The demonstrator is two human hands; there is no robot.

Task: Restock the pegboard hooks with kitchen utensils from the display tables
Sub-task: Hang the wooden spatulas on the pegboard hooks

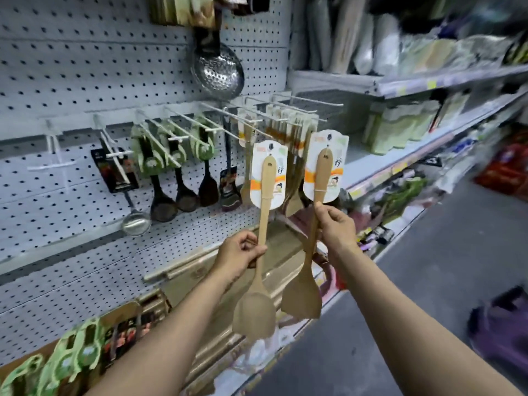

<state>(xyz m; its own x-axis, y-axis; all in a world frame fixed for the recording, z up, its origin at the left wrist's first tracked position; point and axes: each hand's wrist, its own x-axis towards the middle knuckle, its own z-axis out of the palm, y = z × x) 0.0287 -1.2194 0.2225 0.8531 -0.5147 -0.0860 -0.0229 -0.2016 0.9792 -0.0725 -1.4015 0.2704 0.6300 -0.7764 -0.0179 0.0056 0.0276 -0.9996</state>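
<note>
1. A person stands in a shop aisle facing a grey pegboard [71,81], seen from a camera worn on the head. Both bare forearms reach forward.
2. The left hand [238,254] has its grip curled round the handle of a wooden spatula [261,247], fingers and thumb closed on it near the middle. The spatula hangs blade down, with its card label [267,174] at the top.
3. The right hand [335,225] pinches the handle of a second wooden spatula [310,267] just below its card label [325,165], also blade down.
4. Both spatulas are held up in front of the white pegboard hooks [228,115], just beside a hanging bunch of similar wooden utensils [294,155]. Whether either label touches a hook cannot be told.
5. Further left on the hooks hang dark spoons [183,192] with green cards, and a small metal strainer [136,221].
6. Higher up hangs a perforated steel skimmer [218,71].
7. Shelves [414,81] of blurred packaged goods run along the right.
</note>
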